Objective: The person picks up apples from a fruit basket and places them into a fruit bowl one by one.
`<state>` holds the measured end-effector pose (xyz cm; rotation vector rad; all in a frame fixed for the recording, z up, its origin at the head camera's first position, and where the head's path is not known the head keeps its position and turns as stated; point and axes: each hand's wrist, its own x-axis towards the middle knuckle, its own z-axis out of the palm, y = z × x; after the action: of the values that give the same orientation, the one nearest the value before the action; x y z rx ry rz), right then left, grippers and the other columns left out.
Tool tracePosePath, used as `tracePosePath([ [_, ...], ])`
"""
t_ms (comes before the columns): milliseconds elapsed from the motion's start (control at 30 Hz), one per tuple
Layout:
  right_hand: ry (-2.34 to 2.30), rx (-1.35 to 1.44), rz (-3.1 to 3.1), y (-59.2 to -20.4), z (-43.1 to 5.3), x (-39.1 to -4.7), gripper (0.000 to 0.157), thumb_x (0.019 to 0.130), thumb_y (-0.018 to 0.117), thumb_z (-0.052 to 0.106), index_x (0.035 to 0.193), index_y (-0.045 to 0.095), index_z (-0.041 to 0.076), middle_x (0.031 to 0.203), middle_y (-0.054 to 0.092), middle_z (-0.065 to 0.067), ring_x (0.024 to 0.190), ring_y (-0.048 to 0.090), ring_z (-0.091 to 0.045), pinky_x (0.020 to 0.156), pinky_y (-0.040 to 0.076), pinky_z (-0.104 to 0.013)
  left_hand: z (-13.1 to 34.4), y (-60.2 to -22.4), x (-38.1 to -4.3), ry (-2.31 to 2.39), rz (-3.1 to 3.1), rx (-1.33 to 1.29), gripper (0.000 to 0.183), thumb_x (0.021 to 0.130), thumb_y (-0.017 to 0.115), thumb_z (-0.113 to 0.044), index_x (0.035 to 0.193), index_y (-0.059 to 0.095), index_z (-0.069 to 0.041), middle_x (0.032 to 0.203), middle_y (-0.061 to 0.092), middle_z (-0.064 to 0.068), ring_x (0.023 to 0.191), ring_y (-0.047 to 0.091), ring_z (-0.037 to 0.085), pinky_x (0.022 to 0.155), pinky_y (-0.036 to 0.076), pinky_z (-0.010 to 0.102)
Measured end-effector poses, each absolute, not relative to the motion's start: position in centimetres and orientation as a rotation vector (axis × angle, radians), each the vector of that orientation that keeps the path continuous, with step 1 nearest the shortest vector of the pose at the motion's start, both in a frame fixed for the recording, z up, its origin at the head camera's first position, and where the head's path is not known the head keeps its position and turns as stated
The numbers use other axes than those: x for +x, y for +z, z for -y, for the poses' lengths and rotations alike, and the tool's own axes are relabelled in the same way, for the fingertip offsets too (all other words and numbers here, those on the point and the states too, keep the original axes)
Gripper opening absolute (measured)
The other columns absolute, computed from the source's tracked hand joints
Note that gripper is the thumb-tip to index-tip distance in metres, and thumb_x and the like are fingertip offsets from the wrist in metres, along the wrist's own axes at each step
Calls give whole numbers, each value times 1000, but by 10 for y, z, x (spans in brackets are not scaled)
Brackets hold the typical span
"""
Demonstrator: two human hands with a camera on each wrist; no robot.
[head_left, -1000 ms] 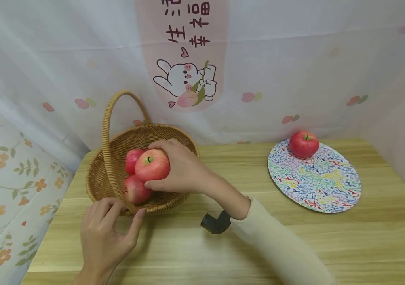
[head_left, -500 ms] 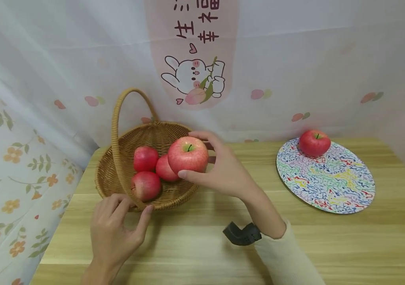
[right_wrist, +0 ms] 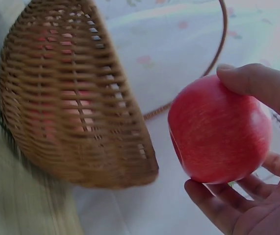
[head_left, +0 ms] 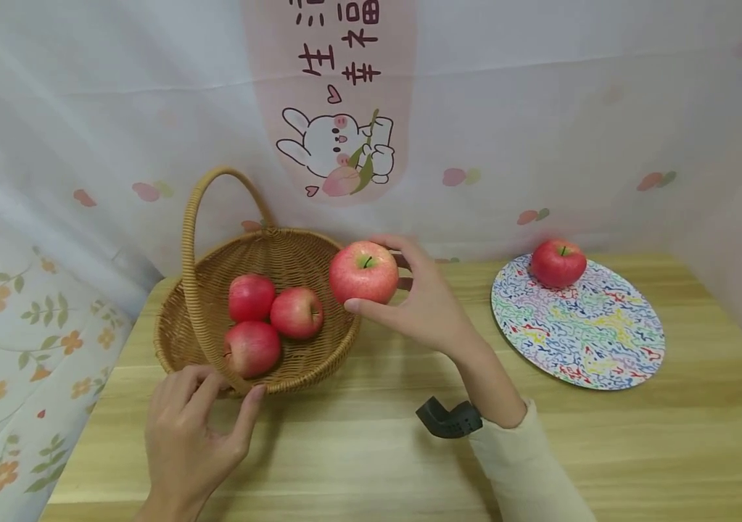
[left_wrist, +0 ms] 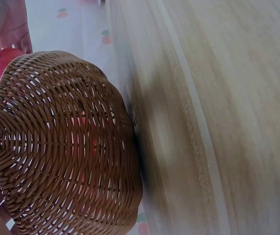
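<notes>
My right hand (head_left: 432,308) grips a red apple (head_left: 364,272) between thumb and fingers, up beside the right rim of the wicker basket (head_left: 338,351). In the right wrist view the held apple (right_wrist: 220,129) is apart from the basket's side (right_wrist: 76,107). Three more apples lie inside the basket, one of them (head_left: 297,312) nearest its middle. With thumb and fingers, my left hand (head_left: 194,428) holds the basket's near rim at the foot of the arched handle (head_left: 191,268). Seen from the left wrist, the woven wall (left_wrist: 71,147) hides most of the basket's contents.
To the right, a round board with a multicoloured squiggle pattern (head_left: 595,341) lies on the wooden table (head_left: 371,464). One red apple (head_left: 558,263) rests at its far edge. A printed white cloth (head_left: 508,123) hangs right behind the table, and a flowered one (head_left: 11,362) on the left.
My right hand has lifted the apple out of the basket and carried it right, past the rim, uncovering the three apples inside. My left hand keeps its hold on the basket.
</notes>
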<state>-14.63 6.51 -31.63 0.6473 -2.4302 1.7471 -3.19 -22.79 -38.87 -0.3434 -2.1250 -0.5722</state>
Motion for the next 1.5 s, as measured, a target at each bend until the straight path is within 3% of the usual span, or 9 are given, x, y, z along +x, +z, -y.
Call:
tracePosePath([
  [567,1693,521,2386,-324,-87,-160,79,80,90,20,146,49,9,143,55,-4,127,53,-25,100,51,-48,229,-388,-32,-576,2125,-341,59,99,63,-56,68,61,-5,76,60,9,70,57,32,74,37,38],
  [900,1719,398,2391,-324,-108,-164,79,82,90,24,149,49,10,144,56,-1,130,52,-25,101,51,-48,228,-389,-32,-577,2130,-333,60,99,64,-57,67,61,-6,76,60,9,70,57,32,73,37,37],
  [1500,1603,210,2425,-329,-134,-168,76,82,91,32,146,53,15,138,61,0,121,59,-20,93,56,-40,228,-386,-31,-578,2100,-361,64,98,64,-60,68,61,-4,75,59,10,70,55,32,71,35,36],
])
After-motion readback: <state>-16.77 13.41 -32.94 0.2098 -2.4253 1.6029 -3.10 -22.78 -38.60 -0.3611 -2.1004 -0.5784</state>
